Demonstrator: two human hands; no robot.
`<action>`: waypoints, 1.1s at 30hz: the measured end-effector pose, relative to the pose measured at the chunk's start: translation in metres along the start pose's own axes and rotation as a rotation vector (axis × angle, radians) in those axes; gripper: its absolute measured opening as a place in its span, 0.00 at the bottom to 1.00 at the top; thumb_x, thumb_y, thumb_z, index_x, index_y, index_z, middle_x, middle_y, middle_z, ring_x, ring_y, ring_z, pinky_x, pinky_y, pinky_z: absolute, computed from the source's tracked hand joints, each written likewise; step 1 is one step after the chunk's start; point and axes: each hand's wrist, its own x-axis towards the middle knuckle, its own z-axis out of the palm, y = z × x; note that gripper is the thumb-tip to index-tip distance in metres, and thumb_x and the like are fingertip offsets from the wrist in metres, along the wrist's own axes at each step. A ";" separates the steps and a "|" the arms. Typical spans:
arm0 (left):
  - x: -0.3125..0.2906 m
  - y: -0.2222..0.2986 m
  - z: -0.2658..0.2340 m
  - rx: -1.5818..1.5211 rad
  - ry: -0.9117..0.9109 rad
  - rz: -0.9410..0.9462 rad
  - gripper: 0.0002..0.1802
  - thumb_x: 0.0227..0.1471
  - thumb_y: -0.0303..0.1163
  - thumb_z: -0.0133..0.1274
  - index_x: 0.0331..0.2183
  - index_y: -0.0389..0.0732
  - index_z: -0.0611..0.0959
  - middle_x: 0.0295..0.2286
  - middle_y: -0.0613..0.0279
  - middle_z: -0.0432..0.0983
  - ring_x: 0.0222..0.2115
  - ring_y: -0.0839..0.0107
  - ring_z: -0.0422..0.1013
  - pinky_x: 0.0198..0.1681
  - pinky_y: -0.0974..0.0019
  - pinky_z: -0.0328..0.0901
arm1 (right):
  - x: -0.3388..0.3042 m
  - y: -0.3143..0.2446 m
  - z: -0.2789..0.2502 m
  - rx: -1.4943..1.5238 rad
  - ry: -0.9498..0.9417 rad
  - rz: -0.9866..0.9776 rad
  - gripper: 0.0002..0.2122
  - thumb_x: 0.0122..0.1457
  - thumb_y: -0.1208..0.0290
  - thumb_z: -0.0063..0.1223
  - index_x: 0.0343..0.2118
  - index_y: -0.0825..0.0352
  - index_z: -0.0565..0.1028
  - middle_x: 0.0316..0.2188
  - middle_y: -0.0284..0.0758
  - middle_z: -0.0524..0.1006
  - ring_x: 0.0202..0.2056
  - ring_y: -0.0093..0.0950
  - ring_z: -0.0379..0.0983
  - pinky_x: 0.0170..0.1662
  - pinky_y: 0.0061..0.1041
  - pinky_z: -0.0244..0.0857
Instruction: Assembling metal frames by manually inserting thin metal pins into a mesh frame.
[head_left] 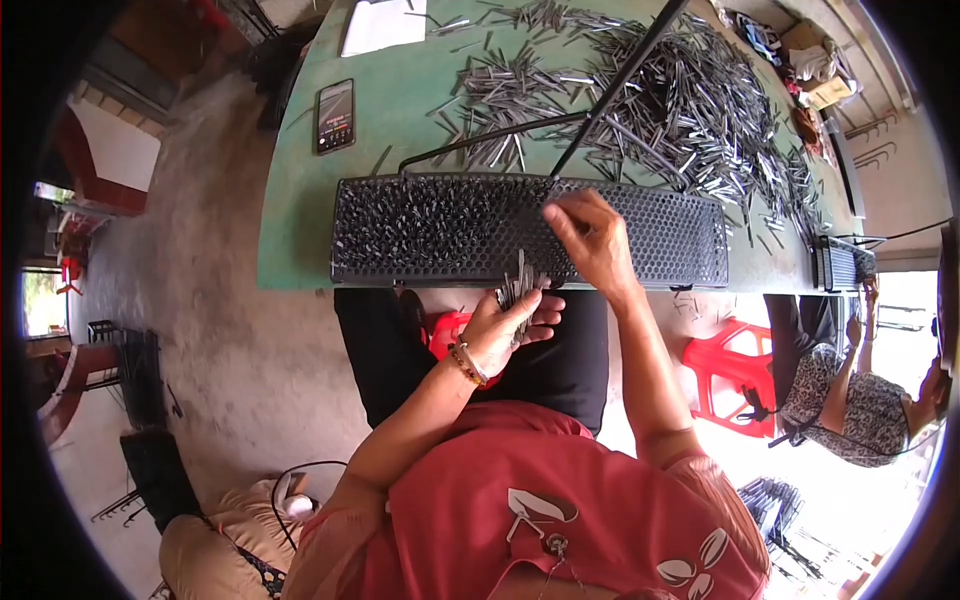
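Note:
A long black rack (665, 238) with a grid of round holes lies along the near edge of the green table. Many small dark metal strips (410, 225) stand upright in its left half; the holes on the right side show bare. Just in front of the rack, my left hand (490, 337) is closed around a bundle of thin metal strips (519, 285), their ends fanning upward. Over the middle of the rack, my right hand (602, 245) has its fingers curled in toward the thumb. Whatever is between those fingertips, if anything, is too blurred to see.
A big heap of loose metal strips (690, 110) covers the table's far right. Black bent rods (625, 75) rise behind the rack. A phone (336, 116) and white paper (383, 28) lie at left. Red stools (725, 372) and another person (850, 405) are at right.

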 end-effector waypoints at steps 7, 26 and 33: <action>-0.002 0.006 0.004 0.168 -0.033 0.106 0.13 0.56 0.34 0.47 0.42 0.39 0.74 0.33 0.60 0.77 0.29 0.77 0.73 0.29 0.74 0.69 | -0.017 -0.008 -0.003 0.316 -0.484 0.289 0.11 0.54 0.69 0.56 0.30 0.75 0.76 0.26 0.33 0.74 0.27 0.19 0.69 0.29 0.20 0.63; 0.004 -0.006 -0.011 0.034 -0.035 -0.071 0.15 0.57 0.33 0.46 0.45 0.37 0.72 0.38 0.56 0.75 0.36 0.71 0.74 0.37 0.70 0.70 | 0.018 0.029 0.035 -0.085 0.127 -0.210 0.08 0.50 0.77 0.57 0.34 0.68 0.77 0.28 0.37 0.76 0.26 0.31 0.73 0.31 0.24 0.67; 0.001 -0.005 -0.009 -0.091 -0.030 -0.088 0.17 0.57 0.35 0.46 0.47 0.39 0.71 0.41 0.55 0.73 0.39 0.68 0.72 0.40 0.64 0.70 | 0.009 0.014 0.029 -0.225 0.117 -0.280 0.09 0.49 0.75 0.58 0.35 0.68 0.77 0.32 0.37 0.73 0.28 0.34 0.72 0.32 0.26 0.67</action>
